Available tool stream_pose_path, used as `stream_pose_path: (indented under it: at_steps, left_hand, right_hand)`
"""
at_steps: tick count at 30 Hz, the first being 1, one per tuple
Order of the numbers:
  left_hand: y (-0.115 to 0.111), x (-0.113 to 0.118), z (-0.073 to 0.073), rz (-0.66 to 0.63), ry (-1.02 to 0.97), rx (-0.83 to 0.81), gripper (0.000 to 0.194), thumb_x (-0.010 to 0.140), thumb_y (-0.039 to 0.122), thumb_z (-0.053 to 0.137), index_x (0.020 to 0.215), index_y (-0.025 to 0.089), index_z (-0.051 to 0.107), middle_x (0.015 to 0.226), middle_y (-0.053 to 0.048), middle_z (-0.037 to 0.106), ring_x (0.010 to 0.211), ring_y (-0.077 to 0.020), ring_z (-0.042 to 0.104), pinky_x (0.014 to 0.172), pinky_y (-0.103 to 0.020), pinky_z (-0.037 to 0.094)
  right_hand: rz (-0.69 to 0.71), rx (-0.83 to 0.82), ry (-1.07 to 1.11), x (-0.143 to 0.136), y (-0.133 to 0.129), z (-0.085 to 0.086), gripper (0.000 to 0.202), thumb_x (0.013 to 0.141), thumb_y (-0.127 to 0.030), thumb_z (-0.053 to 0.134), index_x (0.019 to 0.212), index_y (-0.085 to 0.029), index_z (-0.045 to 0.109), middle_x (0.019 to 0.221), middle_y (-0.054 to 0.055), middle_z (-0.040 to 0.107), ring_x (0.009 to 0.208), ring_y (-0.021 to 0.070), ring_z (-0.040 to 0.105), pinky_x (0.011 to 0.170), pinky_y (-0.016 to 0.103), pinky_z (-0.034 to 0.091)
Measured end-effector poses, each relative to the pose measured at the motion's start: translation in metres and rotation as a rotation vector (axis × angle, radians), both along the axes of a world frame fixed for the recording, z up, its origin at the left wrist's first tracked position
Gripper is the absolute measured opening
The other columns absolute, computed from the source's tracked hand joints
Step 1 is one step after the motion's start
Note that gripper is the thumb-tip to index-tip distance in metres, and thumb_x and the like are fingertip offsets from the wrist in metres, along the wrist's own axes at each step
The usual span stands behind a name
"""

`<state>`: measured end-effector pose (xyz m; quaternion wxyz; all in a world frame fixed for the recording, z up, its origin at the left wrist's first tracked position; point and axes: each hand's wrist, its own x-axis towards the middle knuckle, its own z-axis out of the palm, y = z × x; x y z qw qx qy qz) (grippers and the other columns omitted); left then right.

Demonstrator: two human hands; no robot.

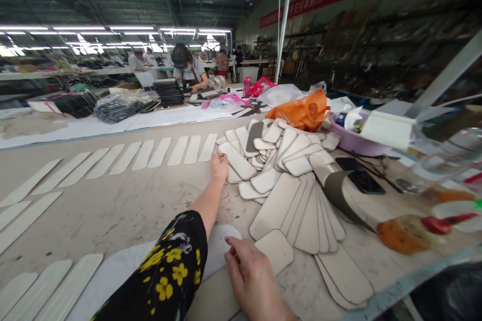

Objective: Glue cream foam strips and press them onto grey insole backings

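Nearest the camera, the right hand, fingers loosely parted, is over a beige panel lying below the fanned panels. Forward, the left hand has its fingers curled beside a pale panel at the pile's left side; whether it pinches anything I cannot tell. Both panels look light, thin and fairly stiff, perhaps slick, best taken by a rounded end. Tabletop gives sliding room leftward, below the pale strips; the table edge runs near the lowest panels.
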<state>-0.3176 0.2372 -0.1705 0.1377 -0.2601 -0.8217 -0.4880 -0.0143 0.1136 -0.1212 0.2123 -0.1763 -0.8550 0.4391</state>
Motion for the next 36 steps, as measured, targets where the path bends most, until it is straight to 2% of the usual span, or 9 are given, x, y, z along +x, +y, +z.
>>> stream_pose_path:
  at_steps: [8, 13, 16, 19, 23, 26, 32, 36]
  left_hand:
    - [-0.001, 0.004, 0.005, 0.058, 0.016, -0.056, 0.011, 0.073, 0.017, 0.052, 0.077, 0.015, 0.063, 0.08, -0.008, 0.062, 0.085, -0.02, 0.058, 0.085, -0.032, 0.044]
    - [-0.001, 0.002, 0.007, 0.106, 0.016, -0.153, 0.021, 0.077, 0.021, 0.047, 0.086, 0.015, 0.064, 0.086, -0.009, 0.064, 0.079, -0.0192, 0.061, 0.08, -0.031, 0.047]
    - [-0.008, -0.004, 0.015, 0.098, 0.053, -0.261, 0.025, 0.079, 0.024, 0.045, 0.092, 0.015, 0.065, 0.089, -0.01, 0.064, 0.085, -0.0204, 0.061, 0.081, -0.031, 0.047]
    - [-0.023, -0.019, 0.028, 0.044, 0.118, -0.415, 0.026, 0.078, 0.028, 0.049, 0.093, 0.016, 0.067, 0.096, -0.011, 0.063, 0.092, -0.023, 0.06, 0.084, -0.032, 0.046]
    - [-0.042, -0.045, 0.041, -0.026, 0.157, -0.668, 0.017, 0.069, 0.026, 0.058, 0.077, 0.015, 0.068, 0.097, -0.015, 0.062, 0.091, -0.0289, 0.06, 0.082, -0.037, 0.046]
    - [-0.044, -0.055, 0.041, -0.036, 0.155, -0.805, 0.014, 0.068, 0.02, 0.058, 0.074, 0.012, 0.067, 0.094, -0.018, 0.062, 0.092, -0.0306, 0.06, 0.082, -0.038, 0.046]
    - [-0.034, -0.052, 0.037, -0.017, 0.159, -0.923, 0.02, 0.072, 0.017, 0.051, 0.083, 0.01, 0.066, 0.094, -0.02, 0.062, 0.091, -0.0297, 0.06, 0.078, -0.037, 0.046]
    - [-0.04, -0.042, 0.042, -0.024, 0.202, -0.943, 0.022, 0.071, 0.015, 0.05, 0.085, 0.009, 0.066, 0.097, -0.02, 0.06, 0.089, -0.0301, 0.06, 0.077, -0.037, 0.047]
  right_hand:
    - [-0.028, 0.019, 0.025, 0.0, 0.0, 0.007, 0.029, 0.084, -0.018, 0.045, 0.111, -0.021, 0.055, 0.087, 0.005, 0.062, 0.079, 0.016, 0.06, 0.07, 0.026, 0.048]
    - [-0.024, 0.033, 0.011, 0.001, 0.001, 0.006, 0.029, 0.084, -0.018, 0.044, 0.111, -0.021, 0.055, 0.088, 0.006, 0.062, 0.082, 0.0167, 0.059, 0.072, 0.027, 0.048]
    - [-0.03, 0.025, -0.018, 0.002, 0.002, 0.005, 0.029, 0.084, -0.018, 0.044, 0.11, -0.021, 0.055, 0.089, 0.006, 0.062, 0.081, 0.017, 0.059, 0.073, 0.028, 0.048]
    - [-0.013, 0.027, -0.05, 0.003, 0.002, 0.006, 0.029, 0.084, -0.019, 0.043, 0.111, -0.022, 0.055, 0.09, 0.006, 0.062, 0.081, 0.0174, 0.059, 0.074, 0.029, 0.048]
    - [0.001, 0.012, -0.037, 0.002, 0.001, 0.008, 0.03, 0.084, -0.02, 0.043, 0.112, -0.024, 0.054, 0.092, 0.005, 0.063, 0.082, 0.017, 0.06, 0.073, 0.029, 0.049]
    - [0.012, 0.007, -0.028, 0.001, 0.0, 0.007, 0.03, 0.084, -0.02, 0.044, 0.112, -0.023, 0.055, 0.091, 0.005, 0.063, 0.082, 0.0164, 0.06, 0.073, 0.028, 0.049]
    - [-0.018, 0.027, -0.034, 0.001, 0.002, 0.006, 0.028, 0.084, -0.019, 0.045, 0.11, -0.022, 0.056, 0.09, 0.005, 0.063, 0.08, 0.0154, 0.06, 0.072, 0.026, 0.049]
    - [-0.021, 0.057, -0.074, 0.003, 0.005, 0.009, 0.028, 0.084, -0.019, 0.044, 0.11, -0.022, 0.056, 0.091, 0.005, 0.063, 0.08, 0.0153, 0.06, 0.073, 0.026, 0.048]
